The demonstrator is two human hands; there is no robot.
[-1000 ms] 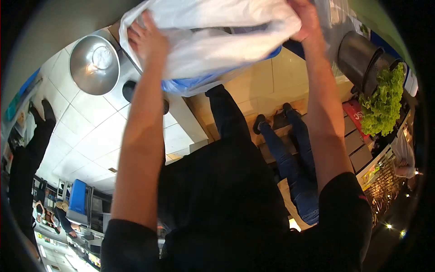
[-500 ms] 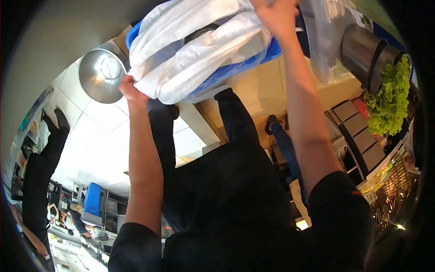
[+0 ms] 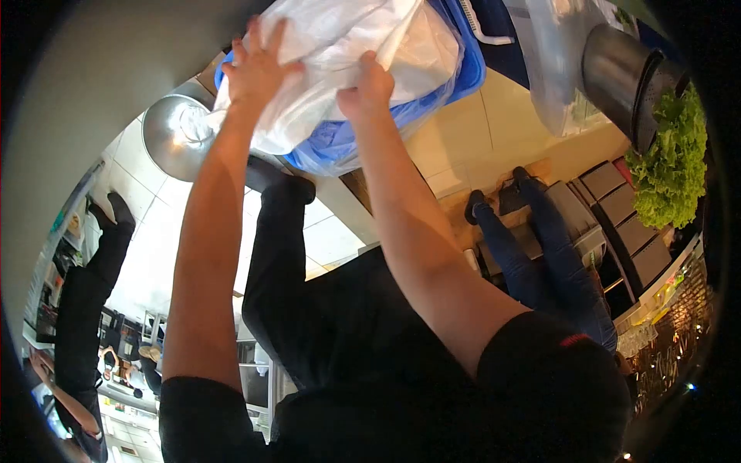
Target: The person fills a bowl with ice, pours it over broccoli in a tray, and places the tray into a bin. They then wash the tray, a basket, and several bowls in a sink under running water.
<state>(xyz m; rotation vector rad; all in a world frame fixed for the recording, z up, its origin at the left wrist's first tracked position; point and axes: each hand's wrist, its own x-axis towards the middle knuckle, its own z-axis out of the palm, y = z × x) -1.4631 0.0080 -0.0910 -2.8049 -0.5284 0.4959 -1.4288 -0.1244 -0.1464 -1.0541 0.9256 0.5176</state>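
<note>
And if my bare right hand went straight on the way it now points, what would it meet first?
Most likely the white, crumpled plastic sheeting over the blue plastic tub: its folds lie directly ahead of the right hand. Depth is unclear, so the two may be touching.

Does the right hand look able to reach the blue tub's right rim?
Probably yes: the right hand is at the white bag, and the blue tub's rim shows past the bag's edge on that side, with nothing else seen between.
</note>
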